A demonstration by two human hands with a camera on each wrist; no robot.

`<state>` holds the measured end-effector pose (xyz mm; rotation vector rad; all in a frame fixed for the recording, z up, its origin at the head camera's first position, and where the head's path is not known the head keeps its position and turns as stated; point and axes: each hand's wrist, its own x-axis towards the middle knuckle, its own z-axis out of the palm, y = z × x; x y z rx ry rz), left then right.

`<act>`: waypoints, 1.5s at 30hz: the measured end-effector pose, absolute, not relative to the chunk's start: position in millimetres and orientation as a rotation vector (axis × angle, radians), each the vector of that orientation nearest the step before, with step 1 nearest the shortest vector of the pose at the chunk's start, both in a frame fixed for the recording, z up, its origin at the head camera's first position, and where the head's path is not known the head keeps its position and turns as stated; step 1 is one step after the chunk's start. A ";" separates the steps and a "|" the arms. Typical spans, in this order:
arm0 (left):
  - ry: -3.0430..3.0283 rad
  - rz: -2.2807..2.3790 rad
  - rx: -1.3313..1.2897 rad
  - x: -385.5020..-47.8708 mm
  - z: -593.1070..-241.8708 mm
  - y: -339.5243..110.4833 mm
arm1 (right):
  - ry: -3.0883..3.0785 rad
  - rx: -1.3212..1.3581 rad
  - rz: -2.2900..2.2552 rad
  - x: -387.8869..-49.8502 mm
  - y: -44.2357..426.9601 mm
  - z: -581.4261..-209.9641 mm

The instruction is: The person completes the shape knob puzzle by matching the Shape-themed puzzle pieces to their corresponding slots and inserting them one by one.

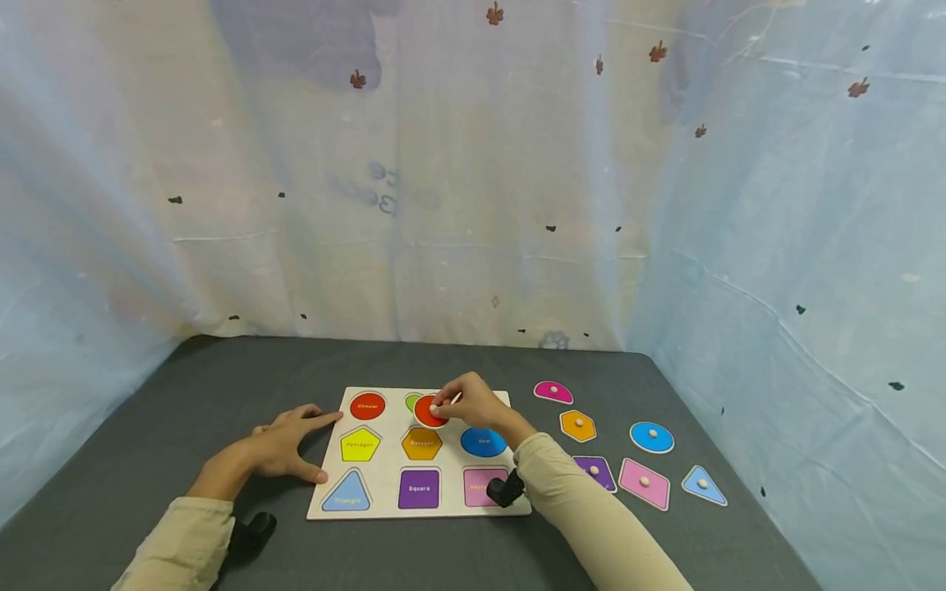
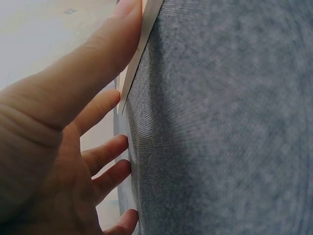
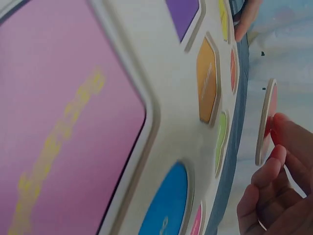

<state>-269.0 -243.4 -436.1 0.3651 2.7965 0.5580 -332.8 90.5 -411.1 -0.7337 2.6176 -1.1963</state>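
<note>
Right hand (image 1: 475,404) pinches red wooden disc (image 1: 422,413) | left hand (image 1: 282,444) spread, touching pale wooden board (image 1: 383,460) | seemingly none seated; six coloured pieces (image 1: 645,483) left

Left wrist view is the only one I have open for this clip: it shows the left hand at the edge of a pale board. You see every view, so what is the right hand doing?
Observer: The right hand pinches a red round piece.
Operator: Is it lying flat?
Observer: No, the right wrist view shows it raised clear of the board.
Operator: Any other loose pieces?
Observer: Yes, six lie to the board's right, the blue triangle piece outermost.
</note>
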 end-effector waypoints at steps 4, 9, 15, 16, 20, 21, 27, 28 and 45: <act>2.799 0.557 0.363 -270.1 -436.3 -244.8 | 2.611 -0.697 -1.218 -333.3 77.8 -411.6; 2.800 0.555 0.365 -269.0 -435.1 -244.4 | 2.594 -0.625 -1.283 -333.3 62.4 -414.5; 2.798 0.556 0.358 -268.8 -435.6 -243.2 | 2.564 -0.512 -1.375 -334.2 44.3 -418.4; 2.798 0.554 0.357 -269.0 -435.5 -243.3 | 2.563 -0.496 -1.386 -334.5 41.5 -419.2; 2.793 0.555 0.357 -269.4 -435.2 -243.4 | 2.593 -0.445 -1.393 -336.1 31.3 -423.0; 2.790 0.556 0.359 -269.3 -435.0 -243.5 | 2.607 -0.440 -1.384 -336.6 28.7 -423.9; 2.778 0.548 0.359 -269.3 -433.8 -244.0 | 2.642 -0.414 -1.365 -336.5 11.6 -425.3; 2.777 0.545 0.358 -269.5 -433.7 -244.0 | 2.639 -0.406 -1.370 -336.1 8.7 -425.0; 2.787 0.547 0.367 -269.6 -435.2 -244.6 | 2.724 -0.358 -1.351 -340.5 -27.0 -430.1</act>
